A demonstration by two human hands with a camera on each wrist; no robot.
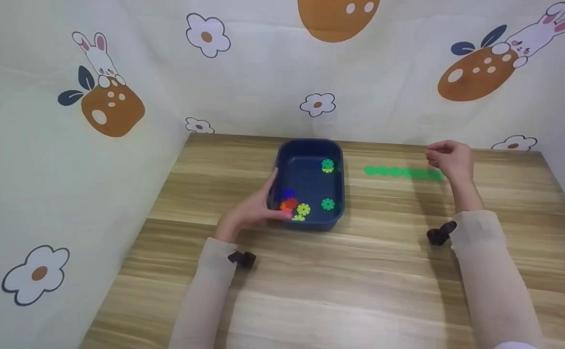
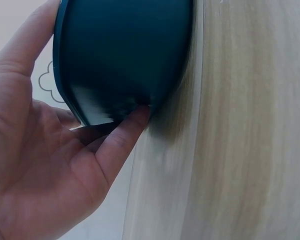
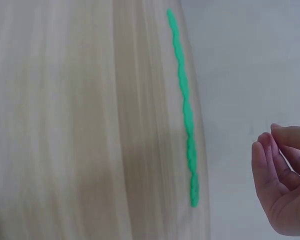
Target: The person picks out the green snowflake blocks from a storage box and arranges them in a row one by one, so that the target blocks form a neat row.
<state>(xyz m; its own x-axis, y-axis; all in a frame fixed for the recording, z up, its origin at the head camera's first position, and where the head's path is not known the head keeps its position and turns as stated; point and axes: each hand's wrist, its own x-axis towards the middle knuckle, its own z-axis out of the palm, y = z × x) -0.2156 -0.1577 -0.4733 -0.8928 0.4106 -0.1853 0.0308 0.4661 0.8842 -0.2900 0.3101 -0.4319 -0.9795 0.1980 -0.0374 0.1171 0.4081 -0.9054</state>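
Observation:
A dark blue plastic box (image 1: 311, 145) with a few loose toothed plastic discs inside stands near the middle of the table. My left hand (image 1: 255, 206) grips its near left corner, fingers along the left side and thumb at the near rim. The same box (image 2: 125, 45) fills the top of the left wrist view. To its right lies a straight row of overlapping green discs (image 1: 396, 172), seen as a wavy strip (image 3: 186, 100) in the right wrist view. Above that row's right end hangs my right hand (image 1: 452, 157), fingers loosely curled, nothing visible between them.
Inside the box are yellow discs (image 1: 303, 209), a red disc (image 1: 290, 202) and a green disc (image 1: 328, 204). Patterned cloth (image 1: 263, 72) rises along the back edge and both sides of the wooden table (image 1: 340, 286).

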